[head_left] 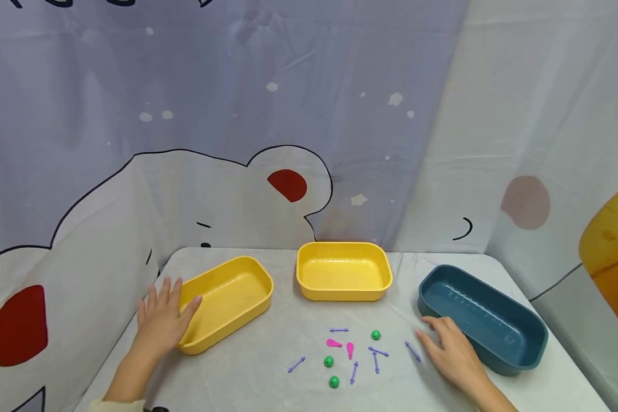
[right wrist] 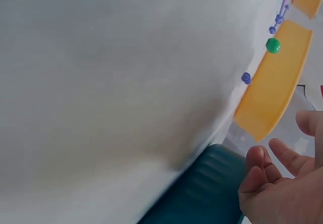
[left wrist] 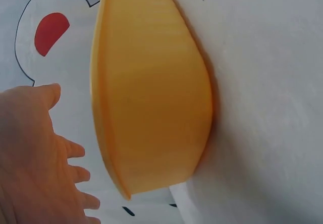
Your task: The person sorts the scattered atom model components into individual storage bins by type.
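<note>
My left hand (head_left: 159,323), fingers spread, is at the near left end of a yellow bin (head_left: 226,300). Its thumb reaches over the rim in the head view; whether it touches the plastic I cannot tell. On the right, my right hand (head_left: 454,355) hovers beside a dark teal bin (head_left: 486,320) with fingers loosely bent and nothing held. Closest to its fingertips is a purple knob-ended stick (head_left: 413,351). Several more such sticks lie in the middle with green beads (head_left: 329,361) and two pink bulb-shaped pieces (head_left: 333,343).
A second yellow bin (head_left: 345,277) stands at the back centre, behind the small pieces. White cloth covers the table (head_left: 247,372). A patterned curtain (head_left: 211,114) hangs behind and along both sides.
</note>
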Demonstrator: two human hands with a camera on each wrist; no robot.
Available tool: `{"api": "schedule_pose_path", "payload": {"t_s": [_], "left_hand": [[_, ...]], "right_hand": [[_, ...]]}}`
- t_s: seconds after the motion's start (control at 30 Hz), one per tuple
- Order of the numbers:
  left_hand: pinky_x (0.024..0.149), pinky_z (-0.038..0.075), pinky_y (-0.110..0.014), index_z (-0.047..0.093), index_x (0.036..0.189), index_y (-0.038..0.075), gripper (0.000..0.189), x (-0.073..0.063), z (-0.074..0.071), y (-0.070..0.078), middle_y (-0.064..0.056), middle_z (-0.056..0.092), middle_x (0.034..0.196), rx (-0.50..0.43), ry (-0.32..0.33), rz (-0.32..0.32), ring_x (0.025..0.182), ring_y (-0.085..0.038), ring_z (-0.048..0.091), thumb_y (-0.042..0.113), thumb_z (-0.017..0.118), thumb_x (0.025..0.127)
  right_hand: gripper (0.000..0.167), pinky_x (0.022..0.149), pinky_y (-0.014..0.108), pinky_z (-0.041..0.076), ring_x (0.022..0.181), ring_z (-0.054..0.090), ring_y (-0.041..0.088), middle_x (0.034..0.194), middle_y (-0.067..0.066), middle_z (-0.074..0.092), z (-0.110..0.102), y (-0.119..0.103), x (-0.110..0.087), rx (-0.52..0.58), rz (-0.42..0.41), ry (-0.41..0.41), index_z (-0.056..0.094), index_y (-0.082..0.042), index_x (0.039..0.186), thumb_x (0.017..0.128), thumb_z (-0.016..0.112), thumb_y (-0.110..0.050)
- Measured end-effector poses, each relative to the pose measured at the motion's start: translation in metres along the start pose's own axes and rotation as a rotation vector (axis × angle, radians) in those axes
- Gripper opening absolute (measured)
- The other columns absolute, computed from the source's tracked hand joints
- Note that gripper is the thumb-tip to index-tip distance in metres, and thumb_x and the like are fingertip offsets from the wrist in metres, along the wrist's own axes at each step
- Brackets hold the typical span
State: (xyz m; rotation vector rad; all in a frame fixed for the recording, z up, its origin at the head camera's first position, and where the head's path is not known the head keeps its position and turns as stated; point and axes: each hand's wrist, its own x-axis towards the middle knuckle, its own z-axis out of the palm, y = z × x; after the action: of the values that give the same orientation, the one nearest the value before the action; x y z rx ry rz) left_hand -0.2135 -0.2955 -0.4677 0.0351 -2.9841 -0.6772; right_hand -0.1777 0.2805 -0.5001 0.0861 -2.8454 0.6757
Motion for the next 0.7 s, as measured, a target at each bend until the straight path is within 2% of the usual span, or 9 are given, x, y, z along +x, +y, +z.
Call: {"api": "schedule_pose_path", "payload": {"t_s": [0.2,0.47,0.7], "left_hand": [[0.11,-0.012,-0.077,0.014,0.159,-0.005,0.09,0.0,0.007,-0.003,-0.038,0.0,0.162,0.003,-0.01,-0.008,0.144,-0.063,-0.008,0.064,0.029,0.104],[0.11,-0.008,-0.078,0.011,0.16,-0.005,0.091,0.001,0.011,-0.003,-0.037,-0.003,0.162,0.013,-0.052,-0.04,0.144,-0.063,-0.011,0.065,0.029,0.104],[0.11,-0.006,-0.078,0.013,0.158,-0.007,0.091,-0.001,0.015,-0.004,-0.038,-0.002,0.161,0.015,-0.056,-0.045,0.144,-0.064,-0.011,0.064,0.029,0.104]], "right_hand": [[0.042,0.061,0.026,0.037,0.074,0.045,0.01,0.104,0.002,0.06,0.001,0.007,-0.005,0.017,0.054,-0.079,0.067,-0.008,0.128,0.096,0.07,-0.034],[0.04,0.062,0.025,0.038,0.073,0.045,0.009,0.094,-0.002,0.056,0.004,0.012,-0.009,0.059,0.084,-0.153,0.069,-0.01,0.123,0.093,0.073,-0.036],[0.033,0.06,0.025,0.036,0.07,0.043,0.006,0.088,-0.005,0.052,0.008,0.013,-0.011,0.065,0.083,-0.206,0.071,-0.016,0.113,0.088,0.078,-0.036]]}}
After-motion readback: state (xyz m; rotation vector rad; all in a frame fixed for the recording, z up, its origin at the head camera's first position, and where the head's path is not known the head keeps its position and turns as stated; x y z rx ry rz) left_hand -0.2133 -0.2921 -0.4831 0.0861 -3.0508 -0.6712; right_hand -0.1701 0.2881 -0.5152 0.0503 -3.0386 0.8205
